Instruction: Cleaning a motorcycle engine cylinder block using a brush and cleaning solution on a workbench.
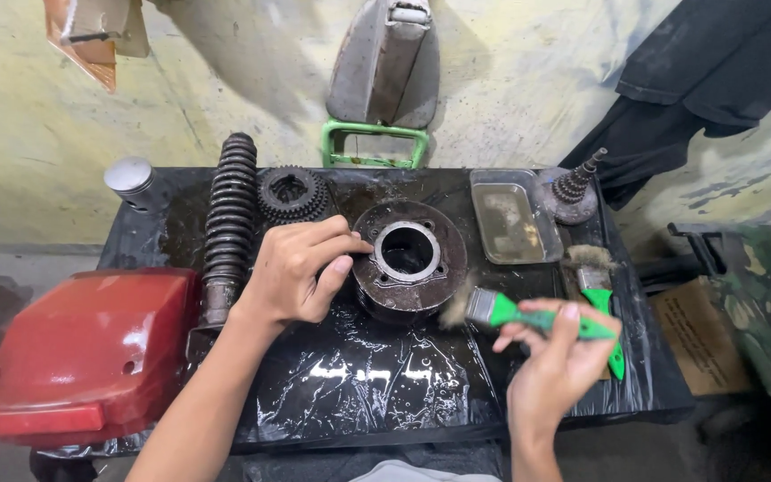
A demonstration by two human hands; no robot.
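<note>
Left hand [292, 272] is on the dark round finned metal engine cylinder [410, 259], fingers [336, 243] curled against its left rim. The cylinder sits mid-worktop on the wet black plastic sheet [359, 375]. Right hand [557, 361], just right of the cylinder and nearer the person, has fingers wrapped around a green-handled paintbrush [528, 314], bristles touching the cylinder's right flank. Left of the cylinder: a black coil spring shock absorber [227, 223] and a dark toothed gear [293, 195]. To its right, a shallow rectangular metal tray [512, 221] and a second green-handled brush [598, 286].
</note>
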